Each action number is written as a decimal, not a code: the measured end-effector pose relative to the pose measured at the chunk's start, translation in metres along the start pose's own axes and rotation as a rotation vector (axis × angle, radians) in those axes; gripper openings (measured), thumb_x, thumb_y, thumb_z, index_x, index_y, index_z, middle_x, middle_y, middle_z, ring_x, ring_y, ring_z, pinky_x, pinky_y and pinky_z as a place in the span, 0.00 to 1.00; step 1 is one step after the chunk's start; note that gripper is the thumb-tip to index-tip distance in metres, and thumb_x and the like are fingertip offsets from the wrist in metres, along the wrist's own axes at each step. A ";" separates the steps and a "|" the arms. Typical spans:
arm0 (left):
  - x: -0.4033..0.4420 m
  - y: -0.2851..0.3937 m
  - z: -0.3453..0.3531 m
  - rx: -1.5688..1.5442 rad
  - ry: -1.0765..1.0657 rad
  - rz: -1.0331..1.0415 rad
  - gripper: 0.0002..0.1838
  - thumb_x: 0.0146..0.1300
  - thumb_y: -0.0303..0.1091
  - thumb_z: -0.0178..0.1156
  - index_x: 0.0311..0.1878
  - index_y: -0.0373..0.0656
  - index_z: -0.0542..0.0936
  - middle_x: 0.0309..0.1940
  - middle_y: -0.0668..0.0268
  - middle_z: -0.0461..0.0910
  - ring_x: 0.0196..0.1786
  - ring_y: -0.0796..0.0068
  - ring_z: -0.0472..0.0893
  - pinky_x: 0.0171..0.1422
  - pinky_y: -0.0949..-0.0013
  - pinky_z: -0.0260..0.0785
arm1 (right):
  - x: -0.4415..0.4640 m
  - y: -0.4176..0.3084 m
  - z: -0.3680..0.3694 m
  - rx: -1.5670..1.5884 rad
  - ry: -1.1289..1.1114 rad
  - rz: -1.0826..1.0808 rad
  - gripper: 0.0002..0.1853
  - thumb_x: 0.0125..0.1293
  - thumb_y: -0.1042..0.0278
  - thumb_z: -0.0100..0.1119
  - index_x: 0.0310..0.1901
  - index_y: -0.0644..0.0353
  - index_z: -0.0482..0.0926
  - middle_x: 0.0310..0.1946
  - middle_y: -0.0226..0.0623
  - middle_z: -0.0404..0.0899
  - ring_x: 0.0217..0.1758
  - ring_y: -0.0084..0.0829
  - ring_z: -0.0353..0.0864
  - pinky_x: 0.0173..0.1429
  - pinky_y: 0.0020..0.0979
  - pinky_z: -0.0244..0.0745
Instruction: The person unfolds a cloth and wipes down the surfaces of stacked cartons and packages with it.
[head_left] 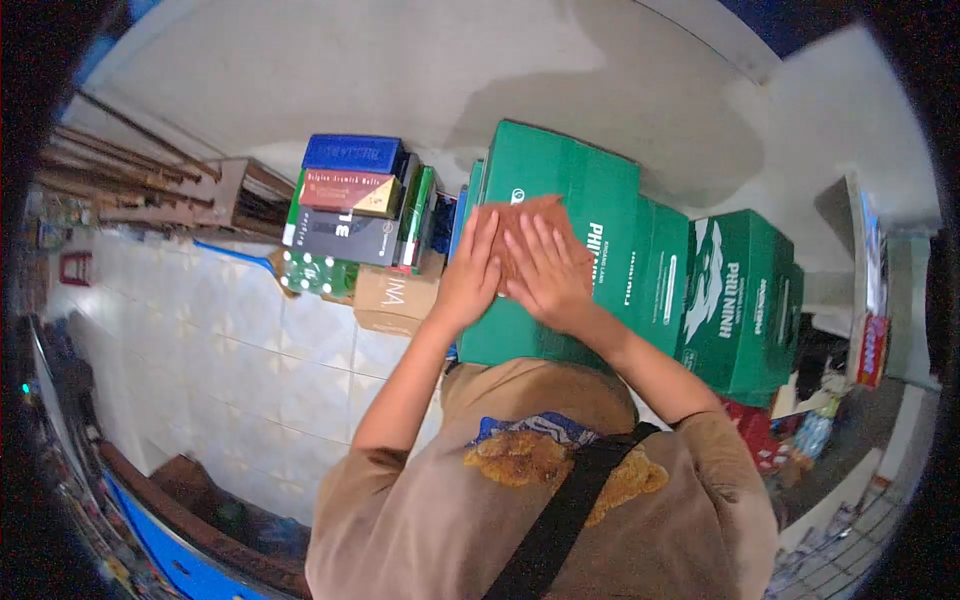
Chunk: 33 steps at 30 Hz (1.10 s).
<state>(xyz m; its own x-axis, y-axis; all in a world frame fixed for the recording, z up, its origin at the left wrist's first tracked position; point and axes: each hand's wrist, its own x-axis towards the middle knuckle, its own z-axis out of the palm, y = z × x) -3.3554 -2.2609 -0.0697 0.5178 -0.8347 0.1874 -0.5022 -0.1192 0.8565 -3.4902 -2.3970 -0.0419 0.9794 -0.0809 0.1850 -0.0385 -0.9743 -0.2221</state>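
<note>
A reddish-brown cloth (520, 215) lies spread on the top of a large green cardboard box (570, 160) with white lettering. My left hand (470, 275) rests on the cloth's left edge, its fingers stretched out and pointing away from me. Flat on the middle of the cloth is my right hand (545, 265), fingers spread. Neither hand grips anything. Under the cloth and hands, part of the box's top is hidden.
More green boxes (740, 290) stand to the right. On the left are stacked smaller boxes (350, 190), a brown carton (395, 300) and green bottles (320, 272). A wooden rack (225, 190) is farther left, above a tiled floor (240, 340). A pale wall (400, 70) rises behind.
</note>
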 end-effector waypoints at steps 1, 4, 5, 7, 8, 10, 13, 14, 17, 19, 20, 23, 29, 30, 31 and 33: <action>-0.017 0.013 -0.002 0.063 -0.029 -0.028 0.34 0.69 0.32 0.50 0.78 0.40 0.56 0.78 0.41 0.47 0.78 0.37 0.53 0.80 0.52 0.51 | -0.016 -0.005 -0.004 0.035 -0.039 -0.013 0.41 0.69 0.47 0.55 0.77 0.58 0.55 0.79 0.55 0.45 0.82 0.54 0.44 0.81 0.54 0.41; -0.061 0.037 0.004 0.455 -0.100 0.051 0.35 0.68 0.39 0.53 0.77 0.42 0.59 0.78 0.47 0.51 0.79 0.39 0.51 0.81 0.44 0.45 | -0.059 -0.014 -0.015 0.109 -0.144 -0.042 0.42 0.68 0.44 0.56 0.77 0.57 0.57 0.79 0.54 0.46 0.82 0.53 0.46 0.81 0.53 0.42; -0.072 0.048 0.007 0.575 -0.154 0.074 0.35 0.68 0.41 0.54 0.77 0.42 0.60 0.78 0.48 0.51 0.80 0.40 0.50 0.81 0.42 0.43 | -0.071 -0.016 -0.019 0.120 -0.170 -0.044 0.42 0.68 0.43 0.56 0.77 0.56 0.56 0.79 0.53 0.46 0.82 0.53 0.45 0.81 0.53 0.42; -0.082 0.059 0.017 0.749 -0.224 0.097 0.37 0.67 0.47 0.55 0.76 0.44 0.62 0.79 0.54 0.54 0.81 0.44 0.48 0.81 0.40 0.36 | -0.089 -0.010 -0.021 0.147 -0.189 -0.057 0.43 0.67 0.42 0.56 0.78 0.54 0.55 0.80 0.50 0.45 0.83 0.51 0.43 0.82 0.53 0.41; -0.080 0.061 0.018 0.736 -0.247 0.102 0.36 0.67 0.47 0.55 0.76 0.44 0.62 0.79 0.54 0.54 0.81 0.44 0.48 0.81 0.40 0.36 | -0.091 -0.006 -0.022 0.151 -0.196 -0.053 0.43 0.67 0.42 0.57 0.78 0.53 0.54 0.80 0.50 0.45 0.83 0.51 0.43 0.82 0.53 0.41; -0.065 0.068 0.020 0.708 -0.279 0.106 0.36 0.68 0.46 0.55 0.76 0.44 0.62 0.79 0.53 0.52 0.81 0.44 0.47 0.82 0.40 0.37 | -0.089 0.008 -0.025 0.152 -0.213 -0.058 0.44 0.67 0.43 0.57 0.79 0.51 0.53 0.80 0.49 0.45 0.83 0.51 0.43 0.82 0.53 0.41; -0.031 0.092 0.009 0.313 -0.368 0.142 0.31 0.72 0.46 0.53 0.75 0.42 0.65 0.78 0.50 0.54 0.81 0.46 0.50 0.82 0.47 0.39 | -0.075 0.038 -0.027 0.074 -0.130 -0.007 0.41 0.69 0.42 0.55 0.79 0.45 0.52 0.80 0.51 0.45 0.83 0.52 0.45 0.82 0.53 0.40; -0.019 0.113 0.001 0.116 -0.408 0.159 0.31 0.73 0.46 0.52 0.74 0.42 0.66 0.78 0.49 0.54 0.81 0.46 0.51 0.82 0.48 0.39 | -0.069 0.052 -0.026 0.044 -0.103 0.011 0.41 0.69 0.42 0.54 0.79 0.44 0.53 0.80 0.51 0.45 0.82 0.53 0.45 0.82 0.53 0.40; 0.007 0.227 -0.044 -0.381 -0.564 0.479 0.29 0.74 0.48 0.50 0.71 0.40 0.69 0.74 0.43 0.59 0.78 0.45 0.57 0.79 0.49 0.52 | -0.045 0.099 -0.013 -0.024 0.062 0.139 0.39 0.70 0.42 0.53 0.78 0.44 0.55 0.79 0.52 0.46 0.82 0.54 0.46 0.81 0.54 0.41; -0.001 0.274 -0.014 -1.165 -0.522 0.810 0.30 0.77 0.52 0.43 0.71 0.40 0.69 0.72 0.43 0.63 0.74 0.48 0.66 0.70 0.48 0.67 | -0.032 0.110 -0.008 -0.085 0.156 0.225 0.38 0.71 0.42 0.52 0.78 0.47 0.55 0.79 0.53 0.47 0.82 0.54 0.45 0.81 0.54 0.40; 0.006 0.293 -0.016 -1.244 -0.585 0.939 0.32 0.76 0.56 0.42 0.71 0.40 0.69 0.72 0.44 0.63 0.73 0.48 0.68 0.69 0.46 0.67 | -0.027 0.111 -0.004 -0.120 0.181 0.264 0.39 0.71 0.43 0.52 0.78 0.49 0.56 0.79 0.54 0.47 0.82 0.54 0.45 0.82 0.55 0.40; 0.032 0.333 -0.030 -1.269 -0.925 1.090 0.37 0.69 0.67 0.45 0.66 0.45 0.75 0.74 0.49 0.62 0.71 0.47 0.71 0.69 0.38 0.61 | -0.031 0.096 -0.001 -0.115 0.178 0.262 0.39 0.71 0.43 0.51 0.77 0.56 0.56 0.78 0.55 0.47 0.82 0.55 0.43 0.82 0.55 0.38; -0.029 0.357 0.035 -1.968 -0.938 1.015 0.40 0.68 0.69 0.47 0.64 0.42 0.78 0.70 0.28 0.53 0.71 0.35 0.66 0.71 0.36 0.60 | -0.090 0.042 -0.010 0.029 0.026 0.051 0.38 0.72 0.43 0.51 0.76 0.57 0.57 0.79 0.55 0.47 0.82 0.55 0.44 0.81 0.55 0.39; -0.048 0.361 0.052 -2.157 -0.844 0.976 0.39 0.69 0.68 0.47 0.64 0.40 0.77 0.69 0.22 0.51 0.72 0.32 0.64 0.71 0.37 0.61 | -0.097 0.040 -0.015 0.052 0.014 0.016 0.38 0.71 0.43 0.51 0.76 0.56 0.57 0.79 0.55 0.47 0.82 0.56 0.44 0.81 0.55 0.40; -0.048 0.363 0.053 -2.248 -0.830 0.918 0.40 0.70 0.67 0.46 0.65 0.39 0.76 0.68 0.19 0.50 0.72 0.30 0.63 0.71 0.37 0.61 | -0.100 0.041 -0.018 0.075 0.003 -0.020 0.38 0.71 0.43 0.51 0.76 0.54 0.58 0.79 0.54 0.47 0.82 0.56 0.44 0.81 0.55 0.40; -0.038 0.364 0.050 -2.318 -0.858 0.828 0.40 0.70 0.67 0.46 0.66 0.38 0.75 0.68 0.17 0.48 0.72 0.28 0.62 0.71 0.37 0.60 | -0.093 0.057 -0.026 0.101 -0.040 -0.066 0.38 0.71 0.42 0.52 0.77 0.50 0.58 0.79 0.52 0.47 0.82 0.55 0.45 0.81 0.55 0.41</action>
<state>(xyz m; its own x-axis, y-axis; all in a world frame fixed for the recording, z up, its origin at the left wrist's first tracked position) -3.5922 -2.2996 0.2112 0.2091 -0.4017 0.8916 0.9776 0.1074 -0.1809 -3.5890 -2.4504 -0.0472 0.9864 -0.0067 0.1645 0.0447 -0.9508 -0.3064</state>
